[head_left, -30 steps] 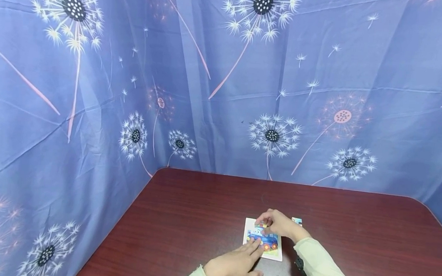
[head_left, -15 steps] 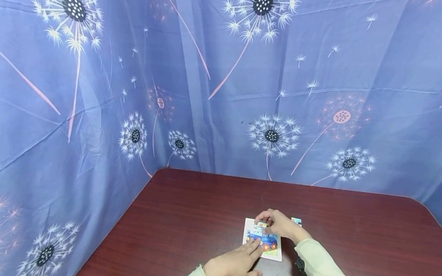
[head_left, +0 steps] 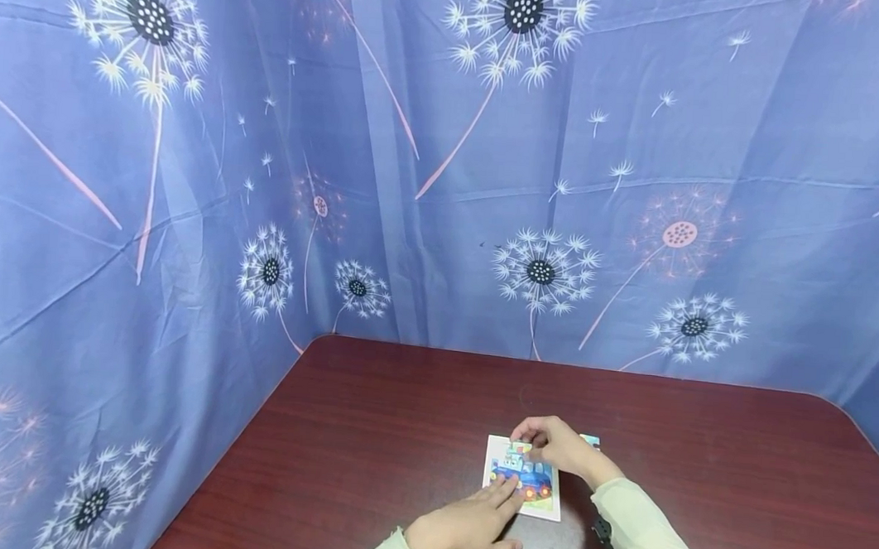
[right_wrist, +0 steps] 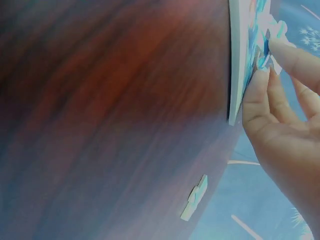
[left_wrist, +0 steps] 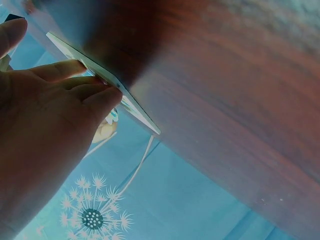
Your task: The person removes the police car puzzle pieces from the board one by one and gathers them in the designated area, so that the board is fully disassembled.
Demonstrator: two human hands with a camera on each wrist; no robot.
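Fitting step, prob: your R hand [head_left: 563,449] pinches a puzzle pc [head_left: 521,448] btwn fingers at the far part of the puzzle board [head_left: 497,450] on the counter [head_left: 371,437], L hand [head_left: 467,527] rests on board w/ fingers extended, so next calls for aligning pc, then pressing

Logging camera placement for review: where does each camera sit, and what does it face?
Head: on the head, facing forward and down at the puzzle board; left hand, right hand and sleeves show.
Left wrist: on that wrist, facing its hand at the board.
Right wrist: likewise, facing its hand, pinching a piece.
Wrist views share: board, curtain.
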